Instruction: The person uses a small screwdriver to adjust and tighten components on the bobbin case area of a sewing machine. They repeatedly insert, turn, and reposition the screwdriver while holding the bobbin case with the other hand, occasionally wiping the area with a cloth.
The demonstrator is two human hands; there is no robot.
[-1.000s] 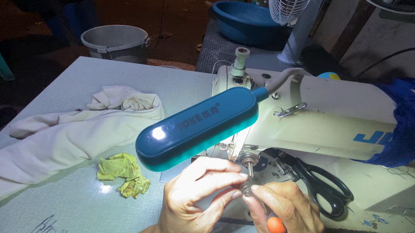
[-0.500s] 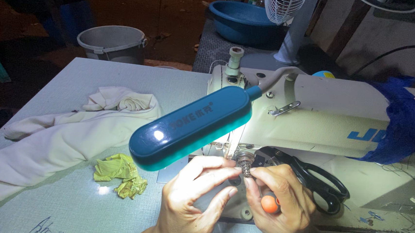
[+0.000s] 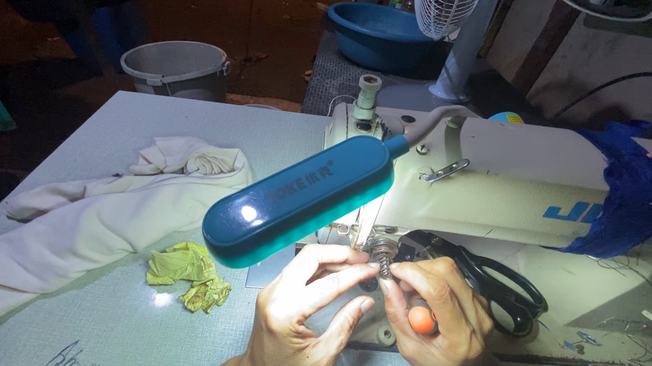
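A teal lamp (image 3: 302, 198) is glowing at the frame's centre over a cream sewing machine (image 3: 494, 187) carrying blue lettering, with deep blue cloth (image 3: 627, 193) draping at the right. Cream fabric (image 3: 94, 220) and a yellow-green rag (image 3: 186, 272) are lying at left on the pale grey counter (image 3: 116, 122). Black scissors (image 3: 495, 283) are showing lower right, beside an orange handle tip (image 3: 422, 320).

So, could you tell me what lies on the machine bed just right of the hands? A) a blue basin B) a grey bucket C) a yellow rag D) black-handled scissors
D: the scissors lie on the bed of the sewing machine just beyond the right hand; the rag is left of the left hand, while basin and bucket sit behind the table.
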